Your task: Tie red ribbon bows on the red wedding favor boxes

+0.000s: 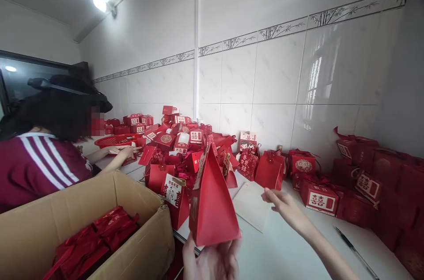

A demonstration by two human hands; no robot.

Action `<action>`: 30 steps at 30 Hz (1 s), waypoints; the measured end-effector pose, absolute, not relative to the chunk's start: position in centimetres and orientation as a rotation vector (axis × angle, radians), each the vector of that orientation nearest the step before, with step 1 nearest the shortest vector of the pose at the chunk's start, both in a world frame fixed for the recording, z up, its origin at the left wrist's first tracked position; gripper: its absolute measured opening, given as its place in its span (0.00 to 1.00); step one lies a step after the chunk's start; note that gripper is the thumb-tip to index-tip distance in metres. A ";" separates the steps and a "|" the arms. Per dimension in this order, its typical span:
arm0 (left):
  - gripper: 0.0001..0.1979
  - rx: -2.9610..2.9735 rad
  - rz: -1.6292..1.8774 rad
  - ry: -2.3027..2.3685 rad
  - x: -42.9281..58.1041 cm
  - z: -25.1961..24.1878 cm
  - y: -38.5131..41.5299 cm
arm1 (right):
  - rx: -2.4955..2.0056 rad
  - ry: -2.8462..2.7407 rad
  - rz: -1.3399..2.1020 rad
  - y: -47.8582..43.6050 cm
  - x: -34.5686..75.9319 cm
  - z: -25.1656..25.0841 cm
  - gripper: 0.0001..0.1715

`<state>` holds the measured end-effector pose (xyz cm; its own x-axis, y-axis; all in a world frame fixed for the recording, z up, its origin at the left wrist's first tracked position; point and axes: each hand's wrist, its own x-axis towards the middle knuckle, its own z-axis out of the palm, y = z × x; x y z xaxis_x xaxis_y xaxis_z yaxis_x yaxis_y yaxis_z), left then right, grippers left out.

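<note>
- The lamp (100,3) glared white — its glow washed the wall (149,19).
- Glossy tiles (318,72) caught pale streaks.
- Far-right boxes (391,183) lay dim — stretched toward the edge.

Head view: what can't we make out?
In the head view:
Red triangular gift box: interior, hidden by its own walls.
Left hand: wrist, cut off by the bottom edge.
Cardboard carton: left end, cut off by the left edge.
Rear red boxes: fine print, too small.
</note>
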<state>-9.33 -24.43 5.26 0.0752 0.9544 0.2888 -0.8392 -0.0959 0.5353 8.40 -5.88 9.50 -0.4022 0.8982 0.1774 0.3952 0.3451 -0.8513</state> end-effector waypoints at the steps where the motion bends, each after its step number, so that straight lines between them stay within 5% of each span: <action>1: 0.26 0.631 1.478 0.109 -9.7 5.8 -24.4 | -1.170 -2.003 0.877 -5.5 8.4 7.8 0.33; 9: 0.29 0.379 1.374 0.002 -9.1 9.1 -24.1 | -1.281 -2.115 0.596 -6.6 8.6 -2.4 0.27; 16: 0.29 0.432 1.394 0.244 -7.4 11.1 -23.6 | -1.173 -2.260 0.406 -7.1 8.7 -4.2 0.22; 24: 0.34 1.301 2.207 1.498 -8.6 11.3 -21.0 | -1.212 -2.284 0.426 -7.3 8.7 -4.0 0.22; 30: 0.32 1.977 2.147 2.168 -10.4 11.1 -21.4 | -1.153 -2.244 0.410 -7.0 8.8 -4.4 0.20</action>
